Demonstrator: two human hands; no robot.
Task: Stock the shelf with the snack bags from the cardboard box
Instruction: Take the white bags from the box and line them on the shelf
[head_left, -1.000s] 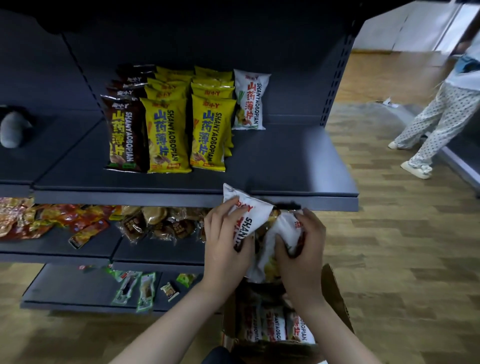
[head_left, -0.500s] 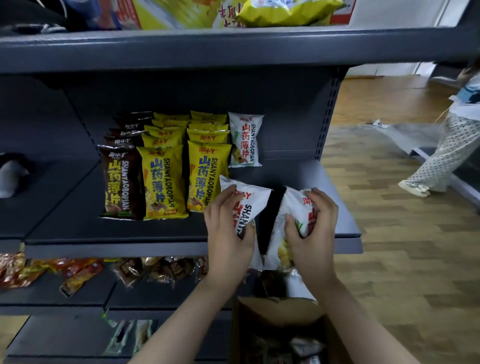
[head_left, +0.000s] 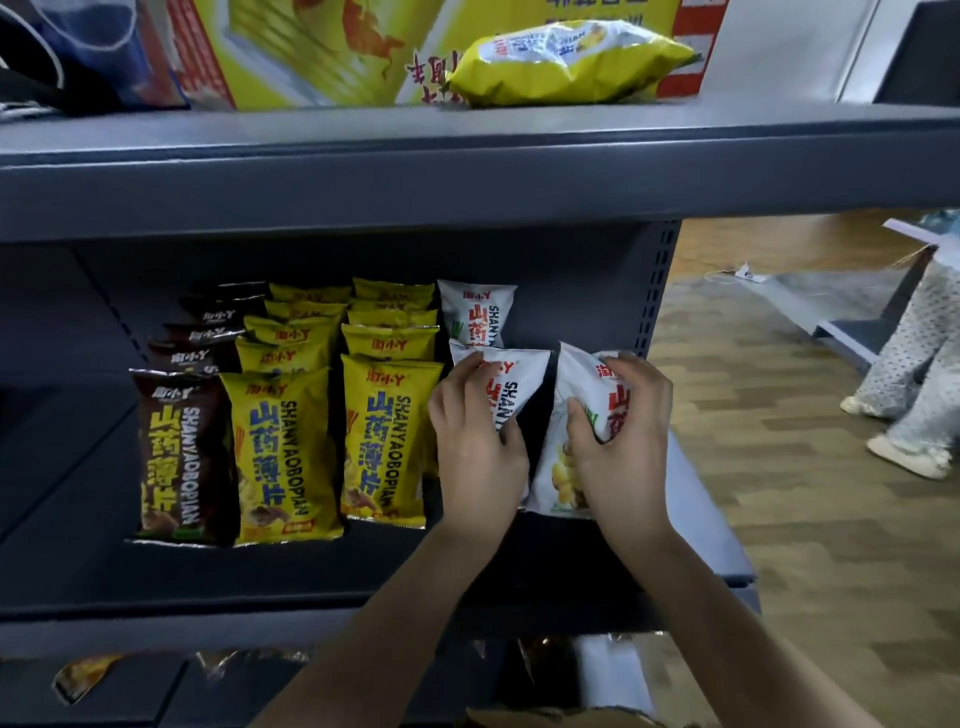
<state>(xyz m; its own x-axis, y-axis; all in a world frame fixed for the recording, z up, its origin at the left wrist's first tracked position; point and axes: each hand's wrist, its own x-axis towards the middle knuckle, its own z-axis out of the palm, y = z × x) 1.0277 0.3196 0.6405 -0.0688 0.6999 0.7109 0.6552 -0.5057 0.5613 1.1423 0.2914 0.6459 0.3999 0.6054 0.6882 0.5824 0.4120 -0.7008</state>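
I see two white snack bags (head_left: 519, 384) held upright over the grey shelf (head_left: 311, 577), beside yellow rows.

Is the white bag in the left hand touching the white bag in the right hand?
Apart. The head view shows a dark strip of shelf between the left hand's white bag and the right hand's white bag, running top to bottom.

Bystander's spotted trousers (head_left: 914, 358), wooden floor (head_left: 810, 467)

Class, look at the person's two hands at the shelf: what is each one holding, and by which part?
The left hand grips one white snack bag around its middle; the right hand grips another white bag around its middle.
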